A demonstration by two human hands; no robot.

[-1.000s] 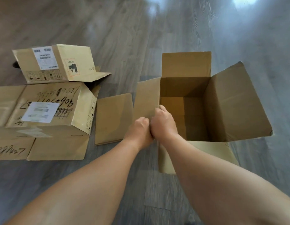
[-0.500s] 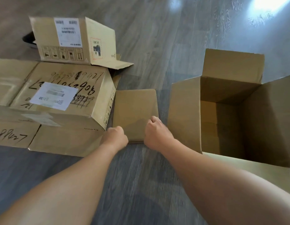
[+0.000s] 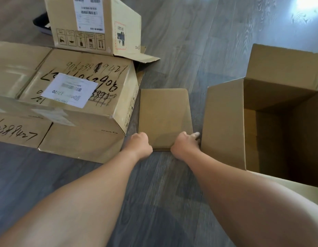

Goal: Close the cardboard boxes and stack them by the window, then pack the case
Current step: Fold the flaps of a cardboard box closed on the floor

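Both hands are down on the near edge of the flat piece (image 3: 164,116) lying on the floor (image 3: 190,41) between the scrawled box (image 3: 79,102) and the open box (image 3: 272,125). The left hand (image 3: 139,142) is curled over its left corner and the right hand (image 3: 185,142) grips the right corner, one finger poking out towards the open box; both look clamped on the cardboard, though the fingertips are hidden underneath.

As for progress, it looks barely begun. The open box stands with its flaps up and nothing visible inside. The scrawled box lies on its side with flaps splayed, the labelled box (image 3: 94,25) behind it too. Nothing is stacked, and no window or case is in sight.
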